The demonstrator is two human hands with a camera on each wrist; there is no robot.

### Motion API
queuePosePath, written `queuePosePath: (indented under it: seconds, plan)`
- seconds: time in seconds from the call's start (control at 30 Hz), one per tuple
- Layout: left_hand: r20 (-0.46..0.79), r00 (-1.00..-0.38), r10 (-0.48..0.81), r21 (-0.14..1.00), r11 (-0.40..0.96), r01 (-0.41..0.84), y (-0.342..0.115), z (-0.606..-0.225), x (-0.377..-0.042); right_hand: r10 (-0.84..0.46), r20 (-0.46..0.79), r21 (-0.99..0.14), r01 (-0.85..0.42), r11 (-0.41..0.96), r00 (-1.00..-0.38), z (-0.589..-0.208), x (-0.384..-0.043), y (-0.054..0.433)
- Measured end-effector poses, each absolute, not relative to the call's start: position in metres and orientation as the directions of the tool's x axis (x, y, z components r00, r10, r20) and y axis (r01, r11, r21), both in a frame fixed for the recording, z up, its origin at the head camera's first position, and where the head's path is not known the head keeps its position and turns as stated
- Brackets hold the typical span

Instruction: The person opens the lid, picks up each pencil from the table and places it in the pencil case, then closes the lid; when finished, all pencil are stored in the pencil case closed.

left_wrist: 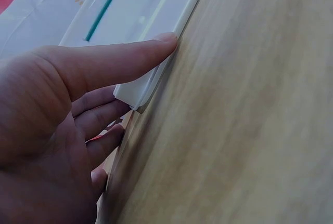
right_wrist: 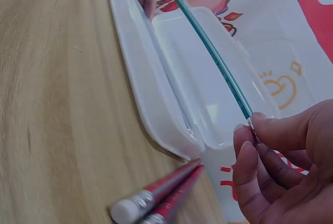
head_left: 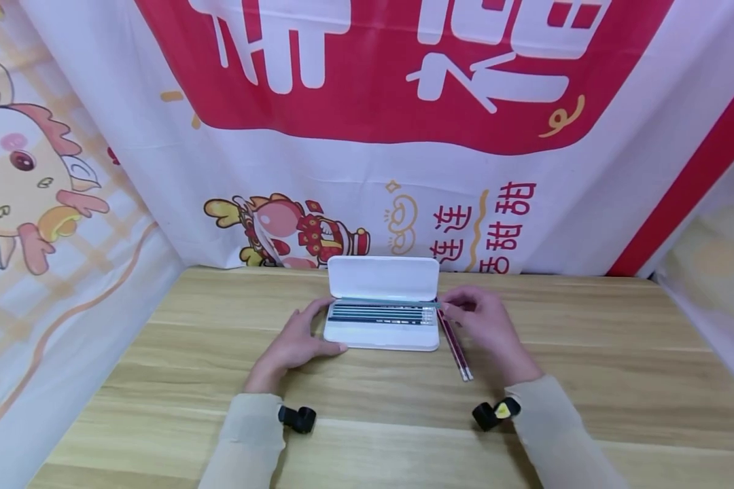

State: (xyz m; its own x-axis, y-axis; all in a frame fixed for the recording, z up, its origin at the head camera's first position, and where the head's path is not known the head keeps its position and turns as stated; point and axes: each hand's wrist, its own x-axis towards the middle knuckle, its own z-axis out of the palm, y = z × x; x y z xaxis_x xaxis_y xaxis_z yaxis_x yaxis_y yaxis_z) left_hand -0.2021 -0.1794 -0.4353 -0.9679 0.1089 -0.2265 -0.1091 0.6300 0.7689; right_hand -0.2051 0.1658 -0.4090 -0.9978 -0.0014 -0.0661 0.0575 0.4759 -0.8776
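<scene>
A white pencil case (head_left: pixel 379 338) lies on the table with its lid (head_left: pixel 383 277) raised at the back. Several dark and green pencils (head_left: pixel 376 314) lie side by side inside, eraser ends to the right. My left hand (head_left: pixel 298 343) holds the case's left end, thumb along the front edge and fingers round the side. With thumb and fingertips my right hand (head_left: pixel 482 319) pinches a green pencil (right_wrist: pixel 221 68) near its ferrule end, the shaft stretching left over the case. Two dark red pencils (head_left: pixel 455 346) lie slanted on the table beside the case's right end, close to the right hand.
The wooden table (head_left: pixel 220 305) ends at a printed white and red cloth (head_left: pixel 367 163) hanging right behind the case. A second patterned cloth (head_left: pixel 67 272) hangs at the left. Small black cameras sit on both wrists.
</scene>
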Motion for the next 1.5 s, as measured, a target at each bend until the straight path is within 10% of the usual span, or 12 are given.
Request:
queuePosePath:
  seconds: [1.5]
  plan:
    - [-0.241, -0.965, 0.105, 0.775, 0.62, -0.126, -0.179, -0.434, -0.199, -0.03, -0.049, -0.814, 0.023, 0.58, -0.998, -0.431, -0.217, 0.141]
